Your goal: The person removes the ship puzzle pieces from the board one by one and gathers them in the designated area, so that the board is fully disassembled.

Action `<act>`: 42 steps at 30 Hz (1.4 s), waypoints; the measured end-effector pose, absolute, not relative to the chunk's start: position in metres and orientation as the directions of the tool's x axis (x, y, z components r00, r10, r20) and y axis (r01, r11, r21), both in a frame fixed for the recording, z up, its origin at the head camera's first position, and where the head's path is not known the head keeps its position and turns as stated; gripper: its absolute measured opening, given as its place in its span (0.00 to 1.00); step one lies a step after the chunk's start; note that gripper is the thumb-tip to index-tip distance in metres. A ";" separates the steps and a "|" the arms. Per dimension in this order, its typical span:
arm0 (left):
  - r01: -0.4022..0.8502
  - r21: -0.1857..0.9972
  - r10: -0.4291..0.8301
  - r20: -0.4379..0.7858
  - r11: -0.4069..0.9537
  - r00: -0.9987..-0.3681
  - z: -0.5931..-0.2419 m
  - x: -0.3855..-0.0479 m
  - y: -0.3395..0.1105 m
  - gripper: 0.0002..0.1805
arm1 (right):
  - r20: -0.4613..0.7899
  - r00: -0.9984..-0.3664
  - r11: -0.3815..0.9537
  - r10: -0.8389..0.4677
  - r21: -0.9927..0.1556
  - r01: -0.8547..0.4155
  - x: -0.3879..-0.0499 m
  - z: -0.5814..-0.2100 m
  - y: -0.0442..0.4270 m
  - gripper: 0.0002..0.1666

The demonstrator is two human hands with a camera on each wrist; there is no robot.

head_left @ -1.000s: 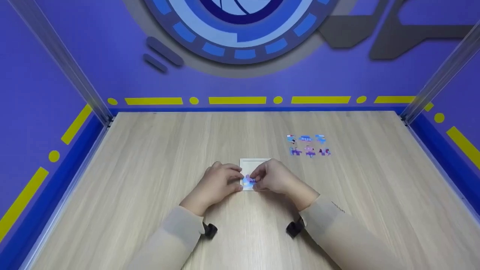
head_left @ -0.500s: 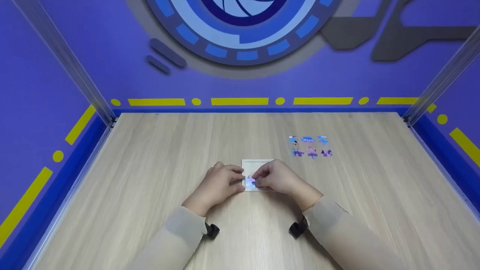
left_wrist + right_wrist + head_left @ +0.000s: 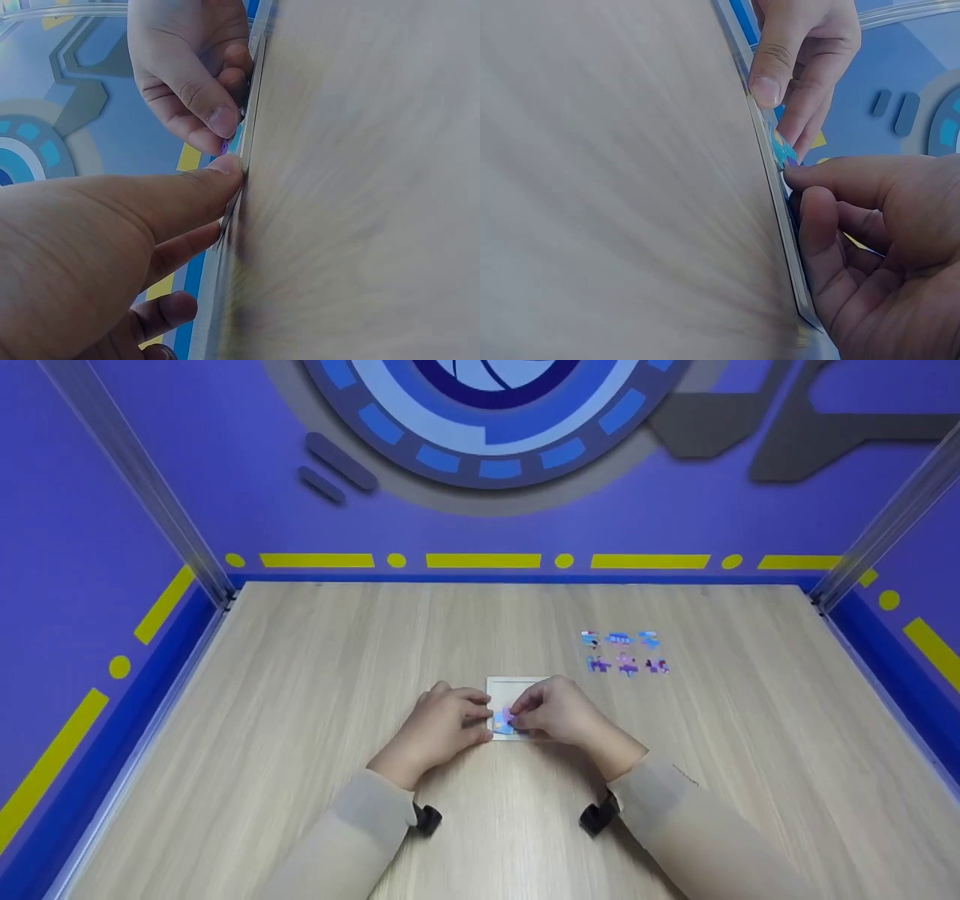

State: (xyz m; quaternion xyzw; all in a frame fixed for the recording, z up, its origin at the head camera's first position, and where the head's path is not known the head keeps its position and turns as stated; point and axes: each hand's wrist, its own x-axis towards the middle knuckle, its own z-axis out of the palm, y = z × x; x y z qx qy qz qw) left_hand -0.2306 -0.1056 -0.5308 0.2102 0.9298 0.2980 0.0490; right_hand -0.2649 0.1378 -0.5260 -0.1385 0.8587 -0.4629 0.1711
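Note:
A white puzzle tray [image 3: 525,679] with a raised rim lies on the table between both hands. In its lower left corner sits a small blue and pink jigsaw piece [image 3: 501,724], partly covered by fingers. My right hand [image 3: 561,711] pinches the piece at its right side between thumb and forefinger; in the right wrist view this piece [image 3: 783,150] looks slightly tilted. Against the tray's left edge rest the fingers and thumb of my left hand [image 3: 444,718], the thumb near the front corner. The left wrist view shows that thumb [image 3: 187,196] extended along the rim.
Several jigsaw pieces [image 3: 626,664] lie in two rows on the table, behind and to the right of the tray. Purple panels [image 3: 480,529] wall the wooden table [image 3: 337,660] at the back and sides. A black wrist camera [image 3: 427,820] hangs below each cuff.
The jigsaw piece shifts and turns slightly in my right fingers within the tray corner. My left hand stays at the tray's edge. The whole head view drifts slightly.

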 end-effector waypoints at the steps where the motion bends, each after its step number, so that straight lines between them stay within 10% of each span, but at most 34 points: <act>1: 0.361 0.574 0.419 0.033 0.735 -0.907 -0.531 -0.231 -0.106 0.18 | -0.161 -0.903 0.536 -0.397 -0.840 -0.086 -0.265 -0.526 0.138 0.03; 42: 0.339 0.563 0.393 0.027 0.754 -0.919 -0.529 -0.227 -0.102 0.18 | -0.131 -0.944 0.532 -0.302 -0.845 -0.053 -0.289 -0.483 0.229 0.11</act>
